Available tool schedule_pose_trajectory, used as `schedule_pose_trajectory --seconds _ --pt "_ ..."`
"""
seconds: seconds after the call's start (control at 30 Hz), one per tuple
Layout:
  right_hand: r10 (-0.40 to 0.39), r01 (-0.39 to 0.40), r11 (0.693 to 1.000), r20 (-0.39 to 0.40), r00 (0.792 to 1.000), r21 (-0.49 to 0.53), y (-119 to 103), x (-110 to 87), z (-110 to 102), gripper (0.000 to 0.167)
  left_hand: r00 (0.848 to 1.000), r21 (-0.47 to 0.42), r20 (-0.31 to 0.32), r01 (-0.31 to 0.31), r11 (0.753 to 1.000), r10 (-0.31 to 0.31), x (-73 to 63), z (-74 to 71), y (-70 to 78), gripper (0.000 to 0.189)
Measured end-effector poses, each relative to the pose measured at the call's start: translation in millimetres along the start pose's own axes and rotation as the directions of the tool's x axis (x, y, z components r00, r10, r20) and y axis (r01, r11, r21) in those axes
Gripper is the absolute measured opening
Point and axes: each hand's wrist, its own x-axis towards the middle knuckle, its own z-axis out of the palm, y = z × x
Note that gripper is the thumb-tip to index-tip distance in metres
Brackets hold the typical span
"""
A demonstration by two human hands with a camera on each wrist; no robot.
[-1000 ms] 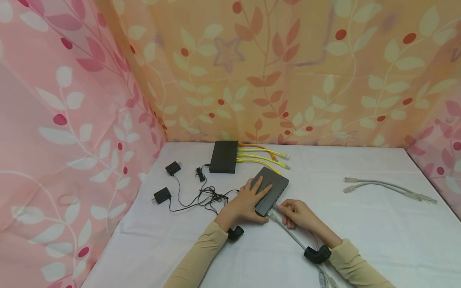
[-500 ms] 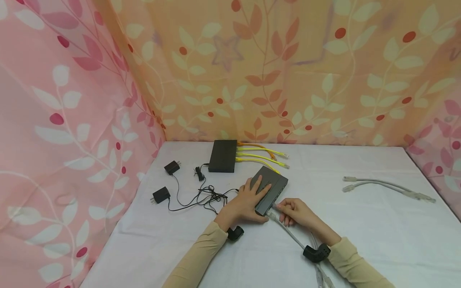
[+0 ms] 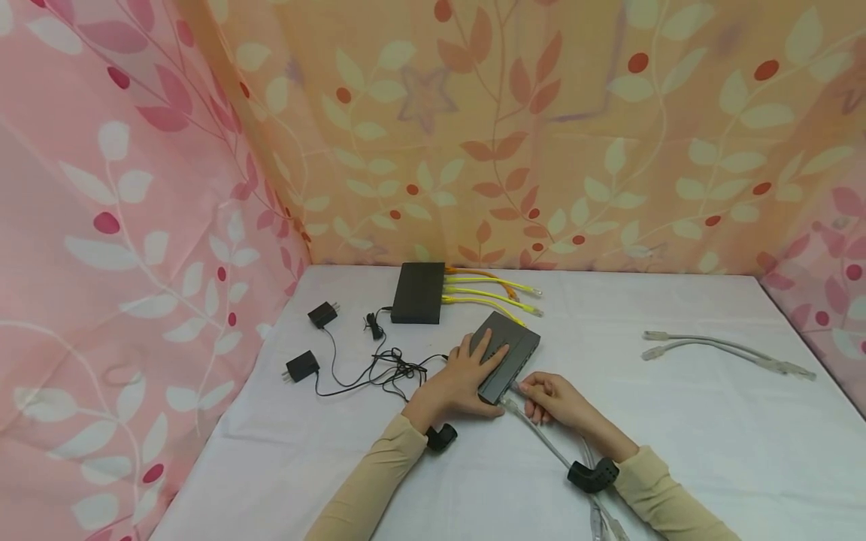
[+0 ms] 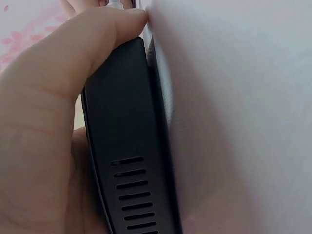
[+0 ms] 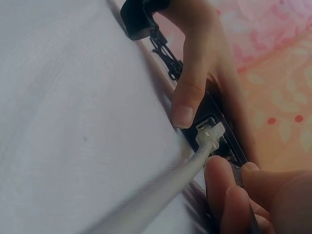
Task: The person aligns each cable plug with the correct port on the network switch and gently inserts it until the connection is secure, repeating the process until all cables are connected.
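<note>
A dark grey network switch (image 3: 519, 347) lies at an angle near the middle of the white table. My left hand (image 3: 455, 385) holds it, fingers spread over the top and thumb bent round its near corner (image 4: 119, 58). One grey Ethernet cable (image 3: 544, 436) has its clear plug (image 5: 210, 135) in a port on the side facing me. Beside that plug, my right hand (image 3: 560, 400) pinches the end of another Ethernet cable at the ports; the fingertips (image 5: 219, 170) mostly cover it. I cannot tell how deep this second plug sits.
Behind stands a black switch (image 3: 416, 293) with yellow cables (image 3: 494, 291) and an orange cable. Two black power adapters (image 3: 302, 366) and tangled cords (image 3: 399, 368) lie left. Loose grey Ethernet cables (image 3: 727, 349) lie right. Floral curtains (image 3: 473, 150) border the table.
Both hands stay practically in place on the switch and the cable end. The right fingertips have shifted very slightly toward the ports since a second ago. The head view has drifted a little.
</note>
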Motion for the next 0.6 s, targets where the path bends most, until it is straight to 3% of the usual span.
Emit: schedule_pose_trajectory --seconds 0.4,0.6 --pt "-0.090 0.090 0.996 0.020 0.996 -0.015 -1.5 -0.6 -1.3 0.028 1.000 -0.066 0.029 0.013 0.998 -0.011 -0.7 -3.9 -2.0 0.106" --pt "-0.070 0.069 0.997 0.016 0.997 0.031 -0.9 -3.2 -0.2 0.030 1.000 -0.063 0.029 0.013 0.998 -0.011 -0.4 -2.0 -1.0 0.106"
